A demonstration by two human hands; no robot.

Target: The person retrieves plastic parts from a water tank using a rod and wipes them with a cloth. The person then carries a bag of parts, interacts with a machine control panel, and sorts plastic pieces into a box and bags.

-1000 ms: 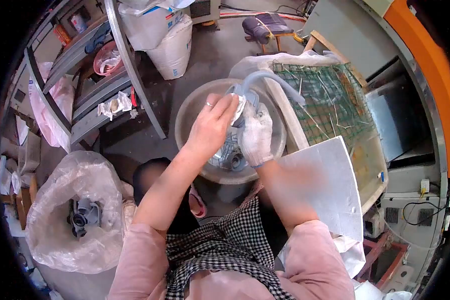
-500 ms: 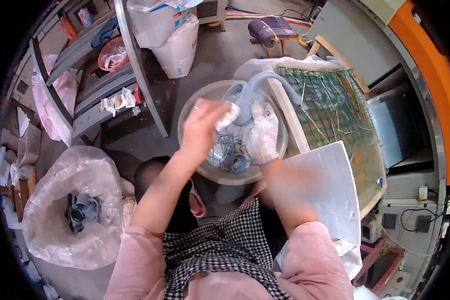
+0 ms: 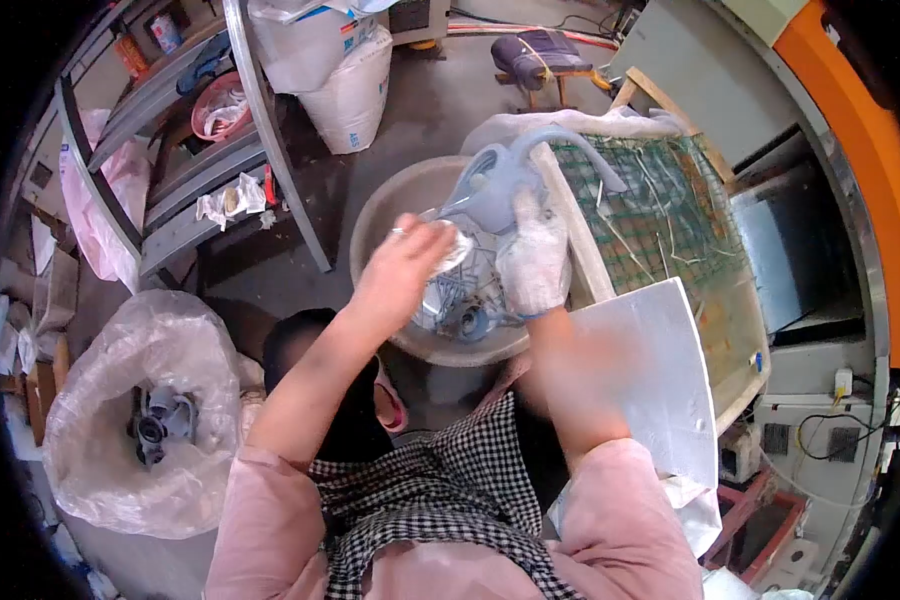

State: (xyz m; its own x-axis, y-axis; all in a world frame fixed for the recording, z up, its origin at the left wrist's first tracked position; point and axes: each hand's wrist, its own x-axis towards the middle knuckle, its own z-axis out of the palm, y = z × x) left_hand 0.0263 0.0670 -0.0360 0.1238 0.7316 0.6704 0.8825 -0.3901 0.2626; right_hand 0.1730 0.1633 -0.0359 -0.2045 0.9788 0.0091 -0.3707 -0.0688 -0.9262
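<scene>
The gloved right hand (image 3: 535,265) grips a grey-blue spouted vessel (image 3: 492,207) toward the basin's (image 3: 440,352) one o'clock; the left hand (image 3: 405,262) pinches a white wad (image 3: 458,254). Wiping seems in hand; the next stroke calls for steady support.

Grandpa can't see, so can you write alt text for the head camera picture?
A gloved right hand holds a gray-blue spouted piece over a round basin, while the bare left hand holds a white wad. Nearby, a plastic bag holds gray parts.
</scene>
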